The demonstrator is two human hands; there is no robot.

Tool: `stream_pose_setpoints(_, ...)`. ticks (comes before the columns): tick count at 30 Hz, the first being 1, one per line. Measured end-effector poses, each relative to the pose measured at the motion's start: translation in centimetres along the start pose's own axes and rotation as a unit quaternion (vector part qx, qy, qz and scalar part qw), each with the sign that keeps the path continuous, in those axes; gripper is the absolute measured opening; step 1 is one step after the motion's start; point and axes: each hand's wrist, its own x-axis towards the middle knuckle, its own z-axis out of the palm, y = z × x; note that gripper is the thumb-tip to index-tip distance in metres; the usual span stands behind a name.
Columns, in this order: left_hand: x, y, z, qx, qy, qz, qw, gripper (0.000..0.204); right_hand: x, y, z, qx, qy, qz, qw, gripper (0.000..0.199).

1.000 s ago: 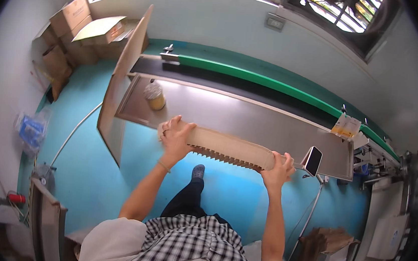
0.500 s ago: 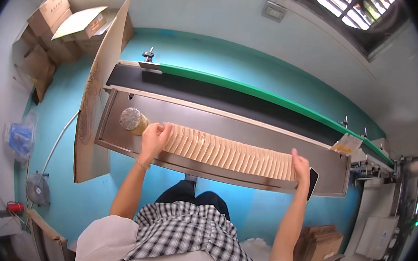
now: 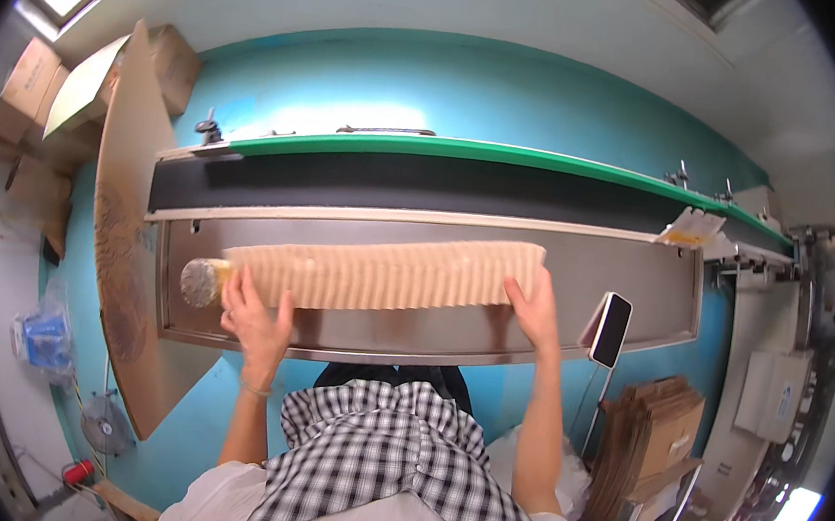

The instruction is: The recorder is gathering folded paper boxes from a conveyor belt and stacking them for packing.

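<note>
A long row of tan, ridged pieces (image 3: 391, 270), packed side by side like thin packets, spans the space between my hands; their exact kind I cannot make out. My left hand (image 3: 256, 323) holds its left end, fingers at the end and thumb along the near side. At the other end my right hand (image 3: 536, 307) grips it, thumb on the near face. The row is raised above a shallow metal tray (image 3: 597, 273), its right end tilted up. Beside my left fingers lies a yellowish cylinder (image 3: 200, 283) with a grey, crinkled end.
Behind the tray runs a black conveyor belt (image 3: 425, 183) with a green side rail (image 3: 508, 154). A cardboard sheet (image 3: 129, 233) stands at the left. A phone (image 3: 611, 329) is propped by the tray's front edge at right. Folded cartons (image 3: 657, 434) lean below it.
The row has come up off the tray in my two hands and tilted, right end now higher. The head view has shifted, and the phone shows more fully.
</note>
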Motion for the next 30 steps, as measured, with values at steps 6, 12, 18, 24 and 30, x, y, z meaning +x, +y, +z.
stream_pose_setpoints(6, 2.8, 10.1, 2.5, -0.259, -0.052, 0.152, 0.952, 0.053, 3.6, -0.5, 0.4, -0.112, 0.061, -0.024, 0.991, 0.049)
stream_pose_setpoints(12, 5.2, 26.0, 6.1, -0.257, -0.161, 0.430, 0.850, 0.065, 5.6, 2.5, -0.9, 0.102, 0.026, 0.103, 0.989, 0.036)
stream_pose_setpoints(18, 9.7, 29.9, 11.1, -0.154, -0.428, 0.448, 0.769, 0.062, 6.3, 2.0, -2.8, -0.034, -0.123, 0.128, 0.984, 0.027)
stream_pose_setpoints(24, 8.9, 28.7, 11.6, -0.250, -0.423, 0.399, 0.775, 0.060, 11.4, 2.5, -2.3, 0.345, 0.052, 0.175, 0.921, 0.032)
stream_pose_setpoints(30, 9.1, 26.5, 10.4, -0.226, -0.354, 0.440, 0.793, 0.079, 4.7, -1.3, 0.5, -0.122, -0.024, -0.043, 0.991, 0.039)
